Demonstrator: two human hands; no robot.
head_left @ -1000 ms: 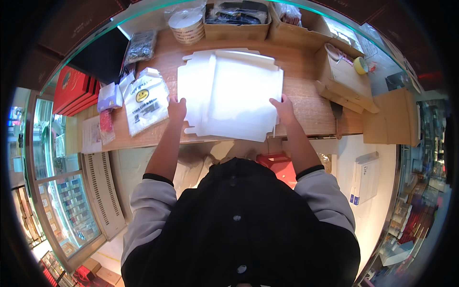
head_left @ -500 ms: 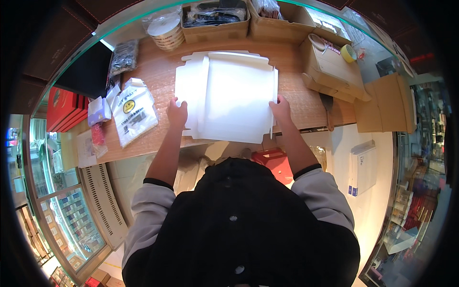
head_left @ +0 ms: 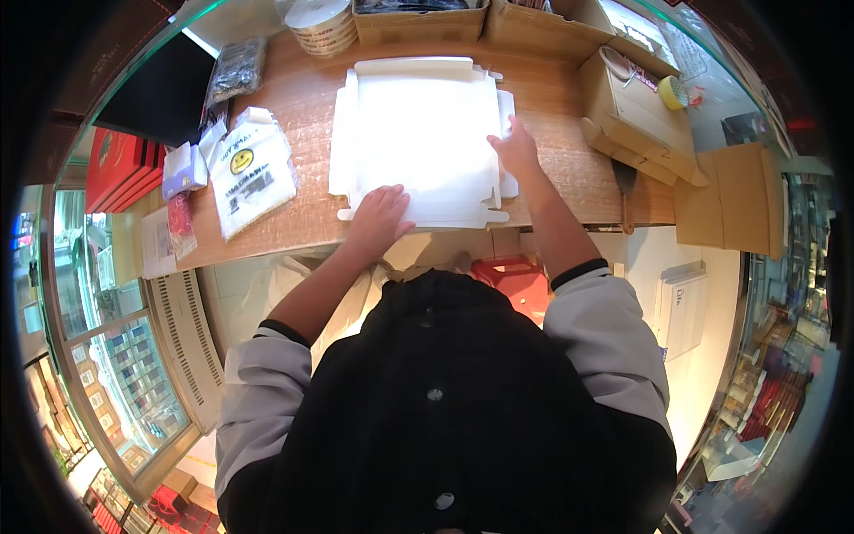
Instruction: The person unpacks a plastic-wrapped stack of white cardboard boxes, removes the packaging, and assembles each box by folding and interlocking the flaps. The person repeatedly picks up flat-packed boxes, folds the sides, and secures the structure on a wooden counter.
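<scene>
A white card box blank [head_left: 427, 133] with flaps and tabs lies on the wooden table in front of me. Its main panel looks flat, and strips of flap run along the sides. My left hand [head_left: 381, 216] rests on the near edge strip at its left part, fingers stretched and lying flat. At the right edge is my right hand [head_left: 516, 149], its thumb and index finger apart over the side flap. Neither hand grips the card.
Left of the blank lie a white plastic bag [head_left: 255, 173] and a small purple-white box [head_left: 184, 169]. Tape rolls [head_left: 320, 25] stand at the back. Cardboard boxes [head_left: 636, 107] sit on the right, beside a dark-bladed tool [head_left: 625, 191]. A red stool [head_left: 514, 285] is under the near edge.
Both hands held the blank's side edges before. My left hand has moved right onto the near strip, and my right hand has shifted up along the edge. The blank's side flaps lie differently.
</scene>
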